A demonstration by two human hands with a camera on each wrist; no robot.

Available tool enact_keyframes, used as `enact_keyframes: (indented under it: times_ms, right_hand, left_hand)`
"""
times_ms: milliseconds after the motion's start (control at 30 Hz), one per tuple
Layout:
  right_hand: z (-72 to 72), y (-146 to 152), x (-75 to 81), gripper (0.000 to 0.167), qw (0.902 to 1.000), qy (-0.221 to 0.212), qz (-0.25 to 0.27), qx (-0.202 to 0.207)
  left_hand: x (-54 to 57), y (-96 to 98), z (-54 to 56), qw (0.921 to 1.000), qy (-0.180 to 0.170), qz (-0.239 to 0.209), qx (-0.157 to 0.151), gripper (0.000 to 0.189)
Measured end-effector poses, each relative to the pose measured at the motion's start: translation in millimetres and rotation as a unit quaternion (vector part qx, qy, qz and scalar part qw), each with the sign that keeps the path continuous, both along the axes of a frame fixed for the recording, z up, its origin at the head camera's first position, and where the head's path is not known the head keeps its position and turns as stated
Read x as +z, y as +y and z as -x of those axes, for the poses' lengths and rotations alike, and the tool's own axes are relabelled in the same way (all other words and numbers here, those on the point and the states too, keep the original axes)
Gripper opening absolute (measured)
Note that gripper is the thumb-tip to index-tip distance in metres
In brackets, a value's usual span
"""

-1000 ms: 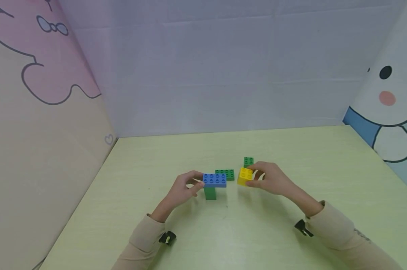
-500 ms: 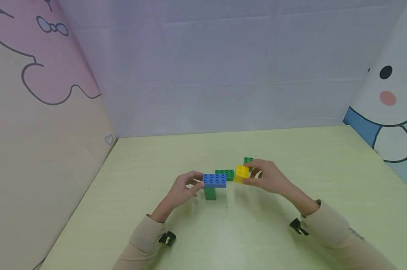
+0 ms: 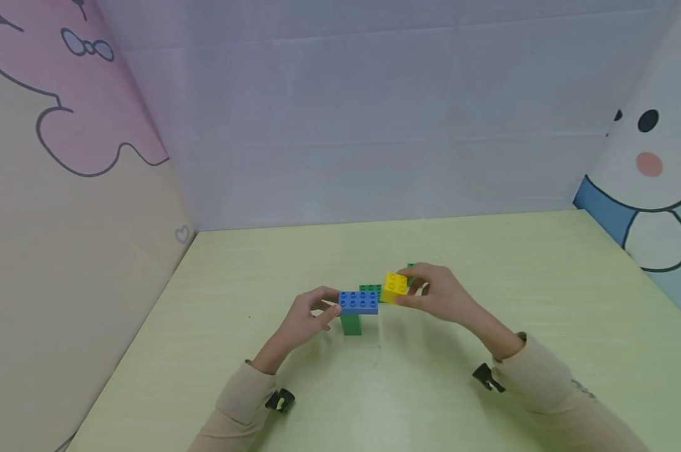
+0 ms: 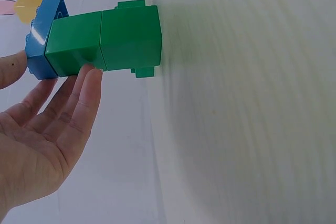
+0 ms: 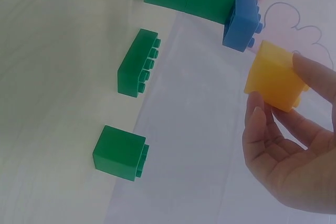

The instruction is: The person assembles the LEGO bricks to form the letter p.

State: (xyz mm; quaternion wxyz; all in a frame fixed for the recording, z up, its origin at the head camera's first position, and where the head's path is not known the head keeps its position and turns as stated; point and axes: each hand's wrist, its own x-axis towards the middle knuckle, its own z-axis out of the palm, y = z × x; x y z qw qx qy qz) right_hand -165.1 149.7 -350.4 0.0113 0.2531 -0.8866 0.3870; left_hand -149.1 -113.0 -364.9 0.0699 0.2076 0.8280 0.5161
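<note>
In the head view my left hand (image 3: 306,316) grips the left end of a blue toy brick (image 3: 359,302) between thumb and fingers. This long studded brick tops a stack of two green blocks (image 4: 102,43), which stands on the table; the fingertips lie along the upper green block in the left wrist view. My right hand (image 3: 439,294) pinches a yellow block (image 3: 394,287), raised just right of the blue brick and tilted a little. A gap shows between yellow and blue in the right wrist view.
Behind the stack lies a long, low green brick (image 5: 135,66), partly covered by the yellow block in the head view. A green block (image 5: 118,153) stands farther right, mostly behind my right hand. A pale cloth wall (image 3: 340,125) closes the table's back.
My right hand has carried the yellow block left and slightly away from me, closer to the blue brick. The left hand and the stack stay where they were.
</note>
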Motion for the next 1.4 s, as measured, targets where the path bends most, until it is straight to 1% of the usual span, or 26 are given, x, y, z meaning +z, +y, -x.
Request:
enact_keyframes:
  times_ms: [267, 500, 633, 933, 1133, 1400]
  right_hand:
    - [1.6, -6.0, 2.1, 0.042, 1.0, 0.001, 0.005, 0.004]
    - [2.1, -10.3, 3.0, 0.041, 1.0, -0.003, 0.005, -0.002]
    - [2.5, -13.3, 4.0, 0.041, 1.0, -0.001, 0.008, -0.002]
    - [4.2, -19.6, 5.7, 0.041, 1.0, 0.007, 0.004, 0.0]
    - [4.1, -22.9, 5.9, 0.039, 0.9997, 0.011, 0.018, 0.009]
    - [6.4, -26.9, 5.9, 0.039, 0.9996, 0.014, 0.019, 0.013]
  left_hand:
    - [0.6, 0.2, -0.5, 1.0, -0.001, 0.0, 0.005, 0.024]
    - [-32.5, -7.5, 16.6, 1.0, 0.002, -0.007, 0.006, 0.025]
    - [-33.4, -7.4, 17.7, 1.0, 0.002, -0.002, 0.006, 0.025]
    - [-31.3, -6.6, 17.5, 1.0, 0.0, 0.001, 0.005, 0.024]
    - [-31.4, -6.8, 17.3, 1.0, 0.002, 0.001, 0.006, 0.024]
    - [-33.9, -7.0, 18.5, 0.9999, -0.002, 0.004, 0.012, 0.025]
